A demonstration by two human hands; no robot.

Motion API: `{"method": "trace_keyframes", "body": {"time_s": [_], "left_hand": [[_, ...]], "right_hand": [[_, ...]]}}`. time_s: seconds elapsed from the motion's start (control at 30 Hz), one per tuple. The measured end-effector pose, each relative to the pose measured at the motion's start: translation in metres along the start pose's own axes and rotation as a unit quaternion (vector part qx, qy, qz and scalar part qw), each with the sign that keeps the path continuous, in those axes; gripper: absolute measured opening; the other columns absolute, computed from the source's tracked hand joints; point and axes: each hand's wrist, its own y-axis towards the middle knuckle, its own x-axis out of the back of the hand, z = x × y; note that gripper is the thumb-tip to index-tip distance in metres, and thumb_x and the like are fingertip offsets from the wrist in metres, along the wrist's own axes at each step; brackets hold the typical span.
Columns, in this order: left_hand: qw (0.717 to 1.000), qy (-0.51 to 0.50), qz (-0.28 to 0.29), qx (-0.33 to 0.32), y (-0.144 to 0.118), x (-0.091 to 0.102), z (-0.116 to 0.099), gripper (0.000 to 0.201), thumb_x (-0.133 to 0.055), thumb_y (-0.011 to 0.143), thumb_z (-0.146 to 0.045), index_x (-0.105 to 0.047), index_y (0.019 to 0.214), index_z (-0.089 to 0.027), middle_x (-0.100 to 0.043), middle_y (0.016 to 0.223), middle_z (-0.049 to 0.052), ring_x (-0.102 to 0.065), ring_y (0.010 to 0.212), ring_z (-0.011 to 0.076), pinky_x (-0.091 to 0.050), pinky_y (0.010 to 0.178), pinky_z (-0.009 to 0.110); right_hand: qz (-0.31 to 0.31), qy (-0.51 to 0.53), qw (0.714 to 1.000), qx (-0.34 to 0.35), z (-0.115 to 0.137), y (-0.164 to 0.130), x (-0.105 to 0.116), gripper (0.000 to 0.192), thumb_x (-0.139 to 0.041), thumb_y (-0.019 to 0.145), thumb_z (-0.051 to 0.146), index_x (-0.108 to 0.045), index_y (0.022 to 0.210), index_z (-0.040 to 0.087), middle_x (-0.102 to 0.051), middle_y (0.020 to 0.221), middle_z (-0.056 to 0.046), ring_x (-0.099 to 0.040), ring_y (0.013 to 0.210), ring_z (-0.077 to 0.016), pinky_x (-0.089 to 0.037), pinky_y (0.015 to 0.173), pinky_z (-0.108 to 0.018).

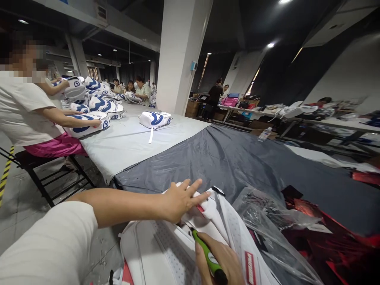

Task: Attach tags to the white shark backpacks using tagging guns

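Observation:
A white bag (148, 249) with perforated panels, straps and a red label lies in front of me at the table's near edge. My left hand (182, 200) rests on its upper part, fingers spread over the white fabric near a small red tag. Below it, my right hand (222, 257) is wrapped round a green tool handle (204, 249) with a black end. The tool's tip points at the bag's fabric just under my left hand; what kind of tip it has cannot be made out.
A clear plastic bag (267, 213) with small dark pieces and shiny red material (320, 233) lie to the right on the dark table cover (184, 158). One white-and-blue bag (156, 118) lies on the pale table. At left, a co-worker (26, 107) handles similar bags. A bottle (265, 134) stands farther back.

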Motion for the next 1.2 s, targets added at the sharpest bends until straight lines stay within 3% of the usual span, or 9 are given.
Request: {"method": "trace_keyframes", "body": {"time_s": [0.1, 0.3, 0.6, 0.7, 0.8, 0.9, 1.0, 1.1, 1.2], "left_hand": [[0.999, -0.004, 0.024, 0.023, -0.014, -0.003, 0.006, 0.140, -0.090, 0.057, -0.036, 0.007, 0.158, -0.027, 0.008, 0.167, 0.018, -0.024, 0.148, 0.0402, -0.052, 0.094, 0.057], [1.000, -0.018, 0.006, -0.005, -0.019, -0.018, 0.014, 0.137, -0.087, 0.060, -0.035, 0.008, 0.158, -0.023, 0.008, 0.166, 0.022, -0.024, 0.146, 0.0432, -0.052, 0.094, 0.059], [0.992, -0.096, 0.049, -0.062, -0.023, -0.008, 0.032, 0.112, -0.075, 0.075, -0.019, -0.001, 0.159, -0.028, 0.012, 0.167, 0.018, -0.013, 0.152, 0.0420, -0.046, 0.104, 0.055], [0.988, -0.152, 0.018, 0.024, -0.033, -0.014, 0.035, 0.117, -0.078, 0.075, -0.021, 0.003, 0.158, -0.030, 0.018, 0.165, 0.021, -0.007, 0.153, 0.0419, -0.042, 0.109, 0.050], [0.970, -0.198, 0.060, 0.124, -0.040, -0.014, 0.036, 0.120, -0.076, 0.077, -0.029, 0.014, 0.156, -0.034, 0.010, 0.164, 0.026, -0.040, 0.141, 0.0422, -0.049, 0.099, 0.044], [0.964, -0.198, 0.132, 0.121, -0.040, -0.009, 0.042, 0.120, -0.072, 0.080, -0.030, 0.022, 0.154, -0.034, -0.009, 0.162, 0.026, -0.067, 0.111, 0.0320, -0.054, 0.087, 0.038], [0.964, -0.212, 0.140, 0.082, -0.034, -0.012, 0.049, 0.119, -0.070, 0.080, -0.030, 0.025, 0.153, -0.034, -0.020, 0.159, 0.021, -0.067, 0.109, 0.0271, -0.053, 0.086, 0.032], [0.965, -0.235, 0.098, 0.057, -0.031, -0.024, 0.052, 0.118, -0.068, 0.081, -0.026, 0.026, 0.152, -0.034, -0.019, 0.159, 0.020, -0.064, 0.115, 0.0255, -0.051, 0.090, 0.029], [0.969, -0.226, 0.062, 0.075, -0.031, -0.037, 0.048, 0.114, -0.062, 0.083, -0.019, 0.027, 0.151, -0.035, -0.016, 0.160, 0.020, -0.065, 0.114, 0.0261, -0.051, 0.086, 0.029]], "right_hand": [[0.011, -0.011, 0.998, 0.059, 0.015, 0.005, -0.002, 0.016, -0.058, 0.093, 0.028, -0.065, 0.106, 0.020, -0.075, 0.094, -0.004, -0.070, 0.082, -0.0187, -0.046, 0.080, -0.033], [-0.013, 0.005, 0.996, 0.086, 0.026, 0.008, -0.006, 0.015, -0.055, 0.095, 0.025, -0.062, 0.107, 0.021, -0.073, 0.089, -0.001, -0.067, 0.076, -0.0163, -0.044, 0.075, -0.032], [-0.003, -0.007, 0.999, 0.045, 0.021, 0.008, -0.007, 0.015, -0.052, 0.097, 0.028, -0.061, 0.108, 0.021, -0.074, 0.093, -0.001, -0.067, 0.081, -0.0193, -0.041, 0.078, -0.034], [0.021, 0.005, 0.999, 0.025, 0.026, 0.006, -0.004, 0.017, -0.054, 0.097, 0.026, -0.061, 0.111, 0.021, -0.073, 0.097, -0.002, -0.066, 0.086, -0.0196, -0.040, 0.082, -0.034], [0.048, 0.025, 0.998, 0.008, 0.032, 0.006, -0.002, 0.018, -0.055, 0.096, 0.024, -0.061, 0.113, 0.020, -0.073, 0.097, -0.002, -0.065, 0.087, -0.0193, -0.040, 0.084, -0.034], [0.066, 0.038, 0.997, 0.000, 0.036, 0.008, 0.001, 0.018, -0.056, 0.095, 0.023, -0.061, 0.113, 0.020, -0.072, 0.096, -0.002, -0.064, 0.087, -0.0190, -0.039, 0.084, -0.035], [0.082, 0.048, 0.995, -0.001, 0.036, 0.013, 0.004, 0.019, -0.057, 0.095, 0.025, -0.062, 0.113, 0.020, -0.072, 0.096, -0.002, -0.063, 0.087, -0.0194, -0.038, 0.083, -0.035], [0.104, 0.059, 0.993, -0.006, 0.034, 0.018, 0.003, 0.019, -0.057, 0.096, 0.029, -0.064, 0.111, 0.019, -0.072, 0.092, -0.002, -0.063, 0.085, -0.0199, -0.037, 0.080, -0.036], [0.124, 0.061, 0.990, -0.026, 0.030, 0.024, -0.003, 0.018, -0.054, 0.095, 0.027, -0.067, 0.106, 0.019, -0.072, 0.085, -0.002, -0.063, 0.080, -0.0196, -0.036, 0.078, -0.036]]}}
